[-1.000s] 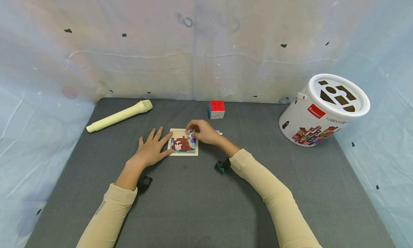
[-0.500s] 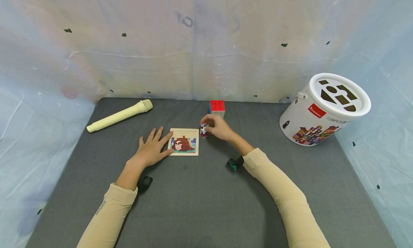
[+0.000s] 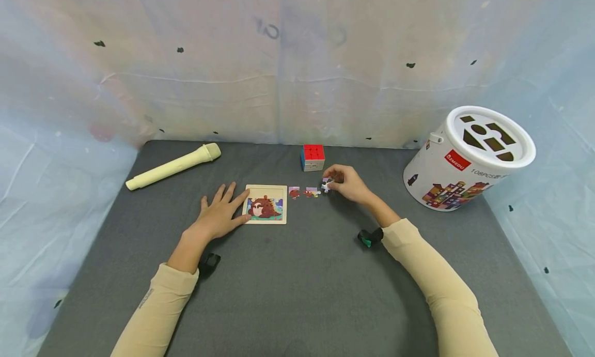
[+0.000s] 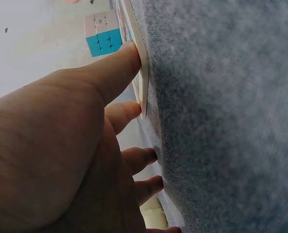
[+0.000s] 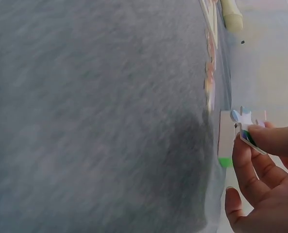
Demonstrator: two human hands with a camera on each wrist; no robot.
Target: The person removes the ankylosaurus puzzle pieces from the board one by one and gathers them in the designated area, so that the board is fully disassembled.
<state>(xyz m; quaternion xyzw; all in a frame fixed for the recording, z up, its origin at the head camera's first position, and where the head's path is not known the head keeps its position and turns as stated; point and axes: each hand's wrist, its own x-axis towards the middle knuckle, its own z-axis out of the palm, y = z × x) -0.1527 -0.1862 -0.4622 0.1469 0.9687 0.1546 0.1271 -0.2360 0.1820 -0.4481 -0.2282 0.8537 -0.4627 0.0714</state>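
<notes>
My left hand lies with fingers spread on the grey cloth, its thumb and index finger touching the left edge of a small wooden puzzle tray. A picture of a red-brown animal shows in the tray. In the left wrist view, the thumb and a fingertip press against the tray's edge. Right of the tray, my right hand pinches a white and dark puzzle piece between thumb and fingers. The right wrist view shows this piece raised off the cloth. Loose puzzle pieces lie between the tray and this hand.
Behind the loose pieces stands a puzzle cube with a red top. A pale yellow toy microphone lies at the back left. At the back right is a white bucket with shape holes in its lid. Plastic sheeting surrounds the table.
My right hand has moved right from the tray's upper right corner, past the loose pieces, a puzzle piece in its fingers. The left hand and tray have stayed put.
</notes>
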